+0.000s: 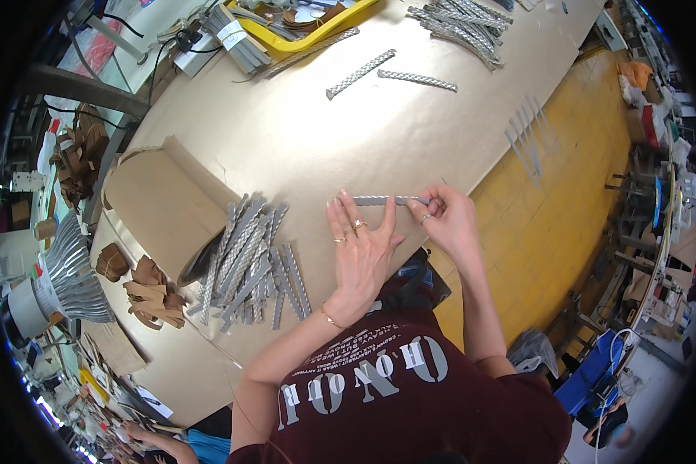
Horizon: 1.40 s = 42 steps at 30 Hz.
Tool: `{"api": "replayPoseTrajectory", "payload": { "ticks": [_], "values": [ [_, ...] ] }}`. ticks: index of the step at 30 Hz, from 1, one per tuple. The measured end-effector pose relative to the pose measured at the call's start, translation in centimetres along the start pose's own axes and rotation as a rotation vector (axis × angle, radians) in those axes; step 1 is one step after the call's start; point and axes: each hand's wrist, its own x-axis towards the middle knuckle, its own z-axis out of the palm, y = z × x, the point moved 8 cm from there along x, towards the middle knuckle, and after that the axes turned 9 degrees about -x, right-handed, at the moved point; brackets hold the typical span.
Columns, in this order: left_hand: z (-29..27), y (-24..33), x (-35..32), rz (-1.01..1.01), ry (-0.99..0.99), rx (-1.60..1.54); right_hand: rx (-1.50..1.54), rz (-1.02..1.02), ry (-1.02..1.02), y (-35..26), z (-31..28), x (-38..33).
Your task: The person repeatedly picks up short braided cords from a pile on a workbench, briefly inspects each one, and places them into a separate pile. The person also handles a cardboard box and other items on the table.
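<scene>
1. I see a workshop with a counter (325,131) covered in tan paper
2. A grey braided strip (385,200) lies flat on it, under the fingertips of my left hand (361,249), fingers spread wide and pressing
3. My right hand (448,220) pinches the strip's right end, fingers narrow
4. That end is hidden by the fingers; a pile of strips (251,263) lies left

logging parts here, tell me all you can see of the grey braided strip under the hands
The grey braided strip is narrow, flat and woven-looking, perhaps leather or synthetic. It lies lengthwise on the tan paper-covered table. The left hand presses fingertips on its left end; the right hand pinches its right end. It is straight and apart from the other strips.
</scene>
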Motion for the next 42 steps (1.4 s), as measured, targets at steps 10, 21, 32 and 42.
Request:
{"api": "replayPoseTrajectory", "payload": {
  "ticks": [10,21,32,42],
  "values": [
    [1.2,0.8,0.1,0.133,-0.103,-0.162,0.205,-0.032,0.034,1.5,-0.3,-0.4],
    [1.0,1.3,0.3,0.104,-0.127,-0.083,0.149,-0.017,0.033,1.2,-0.3,-0.4],
    [0.9,2.2,0.6,0.124,-0.089,-0.022,0.150,-0.052,0.072,1.3,-0.6,-0.5],
    [1.0,2.2,0.7,0.131,-0.090,-0.002,0.151,-0.063,0.005,1.1,-0.4,-0.5]
  ]
}}
